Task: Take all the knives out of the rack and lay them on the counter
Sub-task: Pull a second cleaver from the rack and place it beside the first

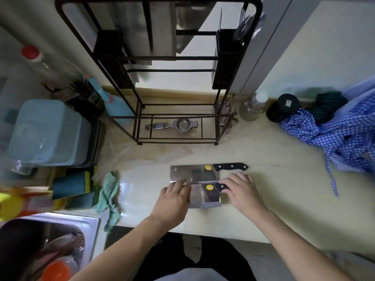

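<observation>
Two steel cleavers with black riveted handles and yellow stickers lie side by side on the cream counter (pixel 263 209). The far cleaver (pixel 192 172) lies flat, its handle pointing right. My right hand (pixel 241 189) grips the handle of the near cleaver (pixel 205 196), and my left hand (pixel 174 196) rests its fingertips on the blade's left end. The tall black wire rack (pixel 227 110) stands behind them against the wall; on its upper tier I see only blurred metal sheets and no clear knife.
A metal squeezer (pixel 174 125) lies on the rack's bottom shelf. A green rag (pixel 109 199), sponges and a blue tub (pixel 46 132) sit to the left, with the sink (pixel 50 240) at lower left. At right are a bottle (pixel 253 107), a black jar and a blue checked cloth (pixel 345 132).
</observation>
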